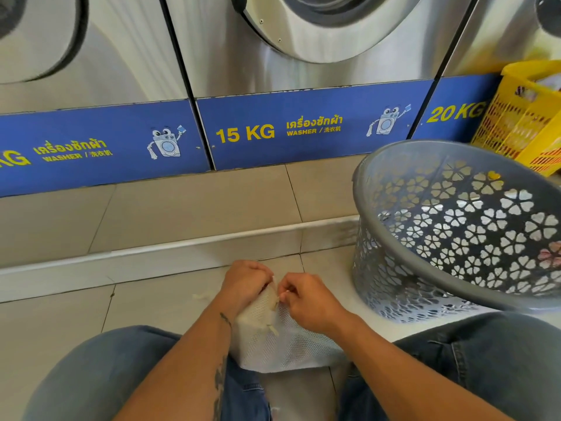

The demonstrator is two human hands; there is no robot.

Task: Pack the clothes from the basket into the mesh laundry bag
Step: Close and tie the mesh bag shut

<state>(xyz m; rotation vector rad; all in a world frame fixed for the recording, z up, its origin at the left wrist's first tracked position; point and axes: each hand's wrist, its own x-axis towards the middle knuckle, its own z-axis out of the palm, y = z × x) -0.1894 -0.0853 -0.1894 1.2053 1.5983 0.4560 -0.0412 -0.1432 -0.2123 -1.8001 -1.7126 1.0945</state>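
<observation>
A white mesh laundry bag lies on the floor between my knees, bulging as if filled. My left hand grips the gathered top of the bag. My right hand pinches the bag's cream drawstring right beside the left hand. A grey plastic basket with flower-shaped holes stands tilted to the right. A bit of pink cloth shows through its holes at the far right; most of its inside looks bare.
Steel washing machines with blue "15 KG" panels line the wall ahead, above a raised tiled step. A yellow basket with laundry stands at the far right. My jean-clad knees frame the bag.
</observation>
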